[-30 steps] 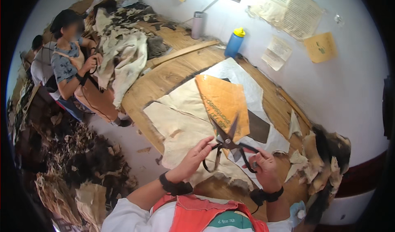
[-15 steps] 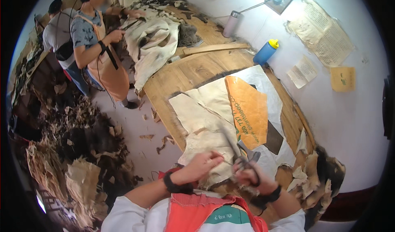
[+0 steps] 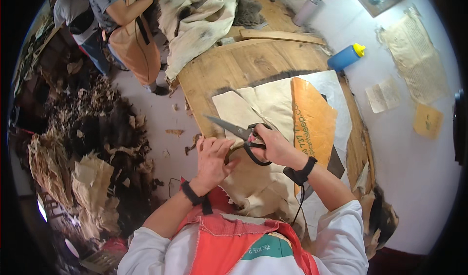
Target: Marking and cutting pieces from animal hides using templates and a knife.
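A pale hide (image 3: pixel 258 177) with dark fur along its edge lies on the wooden table in front of me. In my right hand (image 3: pixel 270 146) is a pair of large scissors (image 3: pixel 236 130) with black handles. Their blades point to the far left, over the hide's left edge. Close to the scissors, my left hand (image 3: pixel 213 160) has its bent fingers at that same edge and appears to grip it; the fingertips are partly hidden. An orange printed sheet (image 3: pixel 317 116) lies across the right part of the hide, with a white sheet (image 3: pixel 339 99) beneath.
A blue bottle with a yellow cap (image 3: pixel 346 57) and a greyish bottle (image 3: pixel 308 10) stand by the wall. A wooden strip (image 3: pixel 282 35) crosses the table. Fur scraps (image 3: pixel 83 124) heap on the left floor. Two people work at the far left beside another hide (image 3: pixel 200 17).
My right hand has moved up and left with the scissors, which now point to the far left. The left hand has shifted left and farther away. The whole view has turned slightly.
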A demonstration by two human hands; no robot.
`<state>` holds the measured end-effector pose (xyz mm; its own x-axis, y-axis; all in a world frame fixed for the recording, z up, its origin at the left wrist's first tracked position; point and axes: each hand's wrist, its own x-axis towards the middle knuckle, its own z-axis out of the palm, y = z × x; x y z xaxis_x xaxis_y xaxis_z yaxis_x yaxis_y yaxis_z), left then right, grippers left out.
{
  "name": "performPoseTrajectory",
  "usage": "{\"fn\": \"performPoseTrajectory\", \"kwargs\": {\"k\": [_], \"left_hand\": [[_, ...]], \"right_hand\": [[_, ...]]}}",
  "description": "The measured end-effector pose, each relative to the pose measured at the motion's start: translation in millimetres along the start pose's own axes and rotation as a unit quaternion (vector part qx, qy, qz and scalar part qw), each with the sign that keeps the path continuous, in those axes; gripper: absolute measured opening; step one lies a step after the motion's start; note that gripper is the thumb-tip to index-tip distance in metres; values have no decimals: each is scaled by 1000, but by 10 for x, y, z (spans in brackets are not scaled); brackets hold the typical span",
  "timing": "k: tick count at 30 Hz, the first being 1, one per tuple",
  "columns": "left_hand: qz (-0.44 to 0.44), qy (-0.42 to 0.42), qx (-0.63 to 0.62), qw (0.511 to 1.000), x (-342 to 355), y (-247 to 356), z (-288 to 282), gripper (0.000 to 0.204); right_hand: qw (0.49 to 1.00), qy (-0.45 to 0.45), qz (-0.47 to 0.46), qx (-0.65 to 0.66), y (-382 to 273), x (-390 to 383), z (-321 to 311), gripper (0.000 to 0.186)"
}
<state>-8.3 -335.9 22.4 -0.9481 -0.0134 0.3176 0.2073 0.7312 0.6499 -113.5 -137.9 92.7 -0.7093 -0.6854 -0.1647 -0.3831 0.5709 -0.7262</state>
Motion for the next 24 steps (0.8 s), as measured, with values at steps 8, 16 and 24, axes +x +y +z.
{"fn": "performPoseTrajectory", "kwargs": {"k": [8,16,24], "left_hand": [[-25,31,26,999,-168,-63,110,33],[-47,71,17,996,-178,-54,200,21],[-76,99,-26,992,-185,-41,219,19]], "right_hand": [[1000,-15,-10,24,289,108,137,35],[993,-3,2,118,476,109,110,33],[970,-4,-115,-213,448,-124,-629,57]]}}
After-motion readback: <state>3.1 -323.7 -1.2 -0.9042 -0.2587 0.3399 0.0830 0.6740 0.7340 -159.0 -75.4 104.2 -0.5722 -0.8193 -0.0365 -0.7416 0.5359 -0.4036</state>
